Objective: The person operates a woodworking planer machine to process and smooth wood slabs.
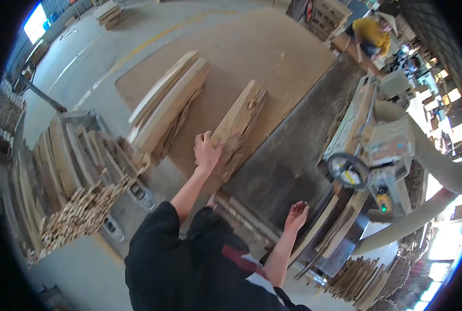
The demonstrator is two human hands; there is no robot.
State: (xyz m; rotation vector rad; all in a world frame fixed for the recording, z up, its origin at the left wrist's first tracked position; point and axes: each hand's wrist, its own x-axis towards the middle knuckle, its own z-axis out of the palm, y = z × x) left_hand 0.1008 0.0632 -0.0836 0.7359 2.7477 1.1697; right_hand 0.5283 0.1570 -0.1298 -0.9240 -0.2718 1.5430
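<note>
Head view: the long tabletop (272,62) ran away from the person, pale and dusty on one half, dark on the other. Two rough-edged slabs (166,106) lay on it, left of the bark-edged plank (238,127). Left of the tabletop stood a stack of offcuts (70,181); right of it sat a saw machine (371,140) with a ribbed duct hose (428,150). At the tabletop's far end bent a person in yellow (371,36). The left hand (206,151) gripped the plank's near end, fingers curled over its smooth face. The right hand (296,215) hung open and empty, near the tabletop's near edge, well apart from the plank.
</note>
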